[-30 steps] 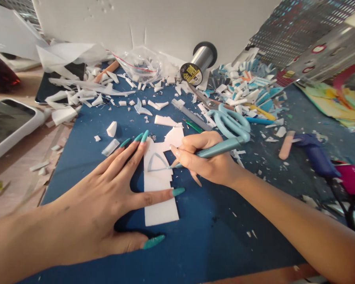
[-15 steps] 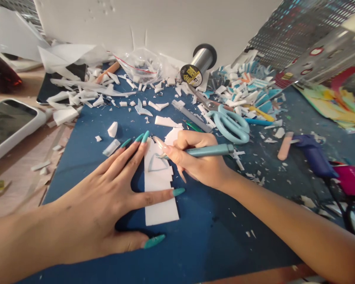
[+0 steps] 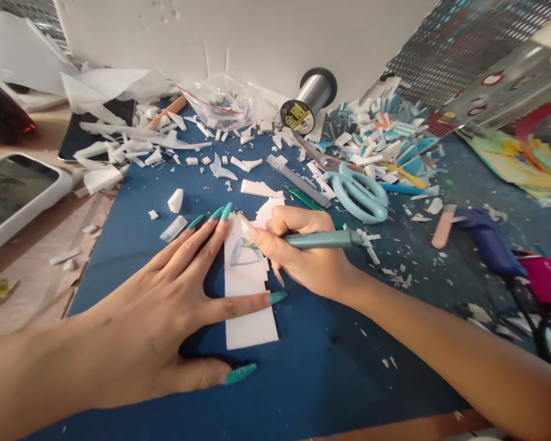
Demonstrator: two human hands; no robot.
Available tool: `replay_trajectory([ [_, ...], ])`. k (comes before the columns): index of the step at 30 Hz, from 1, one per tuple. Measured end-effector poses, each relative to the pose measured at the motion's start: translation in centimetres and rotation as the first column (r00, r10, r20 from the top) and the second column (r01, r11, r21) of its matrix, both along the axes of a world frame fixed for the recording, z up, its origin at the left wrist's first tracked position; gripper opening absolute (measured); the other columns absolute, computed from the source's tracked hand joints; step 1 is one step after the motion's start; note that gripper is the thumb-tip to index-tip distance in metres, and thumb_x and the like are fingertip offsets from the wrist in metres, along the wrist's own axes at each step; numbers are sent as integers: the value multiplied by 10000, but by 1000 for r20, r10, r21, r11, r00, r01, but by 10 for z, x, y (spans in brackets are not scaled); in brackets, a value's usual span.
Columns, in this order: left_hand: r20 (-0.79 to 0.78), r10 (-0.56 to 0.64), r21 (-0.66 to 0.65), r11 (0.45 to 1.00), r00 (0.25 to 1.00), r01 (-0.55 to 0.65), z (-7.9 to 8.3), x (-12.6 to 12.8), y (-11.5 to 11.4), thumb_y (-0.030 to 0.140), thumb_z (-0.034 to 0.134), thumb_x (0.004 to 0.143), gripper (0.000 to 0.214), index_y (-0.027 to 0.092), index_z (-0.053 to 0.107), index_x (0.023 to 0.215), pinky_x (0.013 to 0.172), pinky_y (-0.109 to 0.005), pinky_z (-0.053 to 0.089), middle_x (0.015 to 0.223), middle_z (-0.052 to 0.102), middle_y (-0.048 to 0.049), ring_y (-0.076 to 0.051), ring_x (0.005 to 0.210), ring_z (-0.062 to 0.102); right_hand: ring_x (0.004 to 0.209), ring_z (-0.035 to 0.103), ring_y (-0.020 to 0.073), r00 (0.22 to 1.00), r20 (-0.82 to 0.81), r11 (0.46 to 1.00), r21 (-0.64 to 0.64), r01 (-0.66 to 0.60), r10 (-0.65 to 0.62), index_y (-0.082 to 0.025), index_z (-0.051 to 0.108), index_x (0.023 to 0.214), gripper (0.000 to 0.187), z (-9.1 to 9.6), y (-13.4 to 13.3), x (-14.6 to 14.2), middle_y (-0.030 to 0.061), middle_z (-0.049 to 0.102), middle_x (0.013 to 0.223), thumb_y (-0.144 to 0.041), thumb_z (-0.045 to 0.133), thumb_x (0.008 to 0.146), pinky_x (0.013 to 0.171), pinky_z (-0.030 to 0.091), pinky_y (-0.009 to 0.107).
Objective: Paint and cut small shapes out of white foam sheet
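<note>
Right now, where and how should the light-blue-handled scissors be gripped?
Probably by the handle loops, coming from the near right side: they form the nearer end, while the blades point away, toward the wire spool. The right hand is closest but holds a teal pen.

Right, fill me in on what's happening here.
Someone's right hand grips a blue-green pen, its tip at a roughly triangular outline on a white piece. The left hand is spread, one finger lying across the piece. Scissors lie beyond on the blue mat.
</note>
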State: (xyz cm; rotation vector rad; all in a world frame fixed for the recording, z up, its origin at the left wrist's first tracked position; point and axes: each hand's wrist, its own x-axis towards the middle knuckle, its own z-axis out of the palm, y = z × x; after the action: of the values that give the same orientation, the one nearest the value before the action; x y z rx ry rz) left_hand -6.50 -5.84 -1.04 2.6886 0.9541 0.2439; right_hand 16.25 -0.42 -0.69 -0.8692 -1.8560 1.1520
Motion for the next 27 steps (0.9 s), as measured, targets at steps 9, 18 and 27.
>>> replay_trajectory([
  [9,1,-72,12,997,997,72,0,-3,5,597,644,862,747,531,307,1525,1035,-788,367,1671,-259,62,-576,1483,168,378,432,24,996,-30,996,-25,-85,85,-198,315,551,470,-1,0,1,-91,386,478,-169,638,892,385,334,158],
  [18,1,-91,8,996,996,91,2,-3,7,583,689,835,797,513,308,1532,1031,-767,394,1670,-268,11,-578,1486,143,361,357,12,999,-36,1000,-4,2,-2,-203,245,543,483,3,-2,2,-102,288,455,-66,575,868,385,281,177],
  [27,-19,-99,31,995,995,99,1,-2,7,601,651,860,794,504,270,1549,1023,-765,402,1676,-251,-17,-578,1466,222,361,379,12,998,-28,997,-46,-58,57,-201,292,568,462,-1,1,6,-101,337,496,-136,615,894,377,302,169],
])
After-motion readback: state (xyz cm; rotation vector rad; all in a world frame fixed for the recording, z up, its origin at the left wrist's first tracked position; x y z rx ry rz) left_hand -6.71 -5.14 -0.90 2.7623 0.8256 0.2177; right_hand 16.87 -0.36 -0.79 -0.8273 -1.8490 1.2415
